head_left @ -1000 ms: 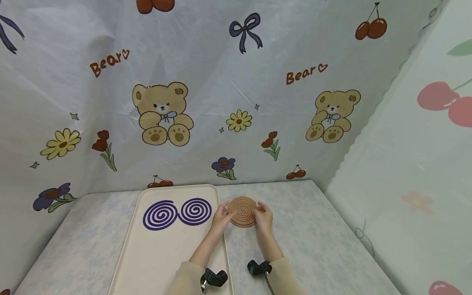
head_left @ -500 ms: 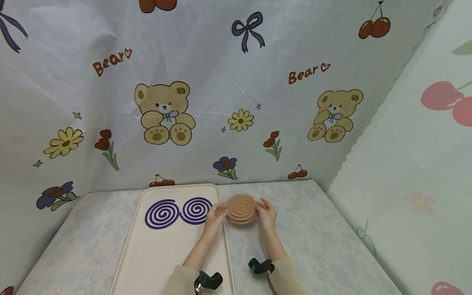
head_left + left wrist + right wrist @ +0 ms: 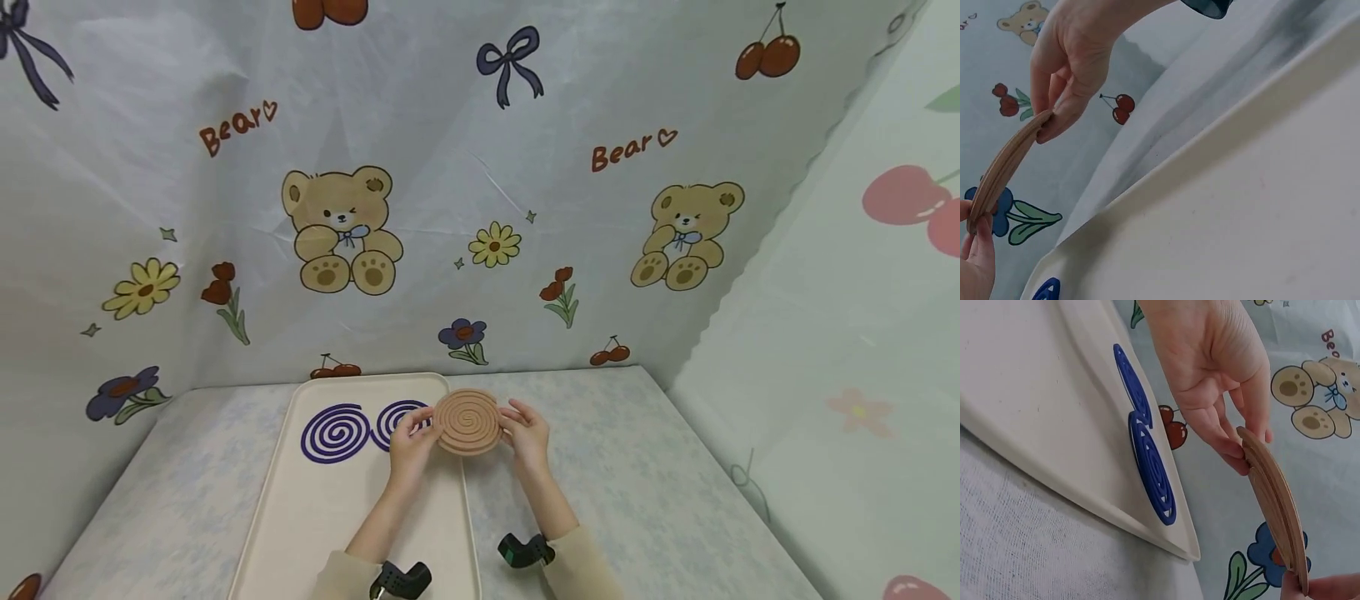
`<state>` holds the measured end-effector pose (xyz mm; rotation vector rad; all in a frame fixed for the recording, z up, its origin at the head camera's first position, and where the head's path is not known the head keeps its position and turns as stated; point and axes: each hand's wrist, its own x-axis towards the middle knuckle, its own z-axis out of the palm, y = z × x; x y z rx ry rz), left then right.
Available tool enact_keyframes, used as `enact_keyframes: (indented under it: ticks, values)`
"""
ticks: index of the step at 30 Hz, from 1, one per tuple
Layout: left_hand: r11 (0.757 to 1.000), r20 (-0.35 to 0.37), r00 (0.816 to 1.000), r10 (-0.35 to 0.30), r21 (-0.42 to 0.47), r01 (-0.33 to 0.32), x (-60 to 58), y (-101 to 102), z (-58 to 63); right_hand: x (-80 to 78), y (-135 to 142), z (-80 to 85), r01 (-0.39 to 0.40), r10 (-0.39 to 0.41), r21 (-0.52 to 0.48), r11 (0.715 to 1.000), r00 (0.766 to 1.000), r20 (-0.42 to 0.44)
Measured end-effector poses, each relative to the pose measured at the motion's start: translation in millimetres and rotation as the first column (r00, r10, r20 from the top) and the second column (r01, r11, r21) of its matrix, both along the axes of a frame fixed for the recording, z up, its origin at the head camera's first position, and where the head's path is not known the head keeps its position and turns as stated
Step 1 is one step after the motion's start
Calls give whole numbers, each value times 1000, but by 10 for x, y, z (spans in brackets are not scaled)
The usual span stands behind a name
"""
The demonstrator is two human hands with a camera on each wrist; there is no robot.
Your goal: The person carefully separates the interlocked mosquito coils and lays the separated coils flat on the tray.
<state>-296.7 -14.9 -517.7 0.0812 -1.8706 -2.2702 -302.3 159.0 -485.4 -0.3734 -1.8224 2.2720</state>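
Both hands hold a round stack of brown spiral mosquito coils [image 3: 467, 422] by its opposite edges. My left hand [image 3: 411, 442] pinches its left edge, and my right hand [image 3: 527, 435] has the right edge between thumb and fingers. Seen edge-on in the left wrist view, the brown coils [image 3: 1000, 162] show layers and are raised in the air, tilted. Two blue-purple spiral coils [image 3: 335, 433] lie side by side at the far end of the cream tray [image 3: 352, 517]. My left hand partly covers the right-hand one in the head view.
The tray stands on a pale marbled table [image 3: 637, 500] and has a raised rim. A curtain [image 3: 420, 150] printed with bears, flowers and cherries closes off the back, and another pale cloth [image 3: 810, 350] hangs on the right. Each forearm carries a black wrist device [image 3: 401, 581].
Both hands have carried the brown coils leftward, from beside the tray to over its right rim, and raised them slightly. The blue-purple coils have stayed in place on the tray.
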Motion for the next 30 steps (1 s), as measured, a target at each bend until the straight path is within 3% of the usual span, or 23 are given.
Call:
enact_keyframes:
  ticks: [5, 14, 21, 30]
  values:
    - [1000, -21, 1000, -16, -24, 16, 99, -176, 102, 57, -80, 65, -53, 53, 34, 998, 999, 4]
    - [992, 62, 998, -7, -126, 15, 334, -502, 278, 199, -223, 174, -209, 206, 110, 972, 978, 34]
    - [989, 72, 997, -7, -144, 17, 518, -658, 340, 307, -316, 237, -275, 277, 96, 957, 961, -5]
    - [991, 139, 990, -2, -133, 20, 710, -891, 393, 450, -425, 340, -375, 379, 96, 922, 925, -24]
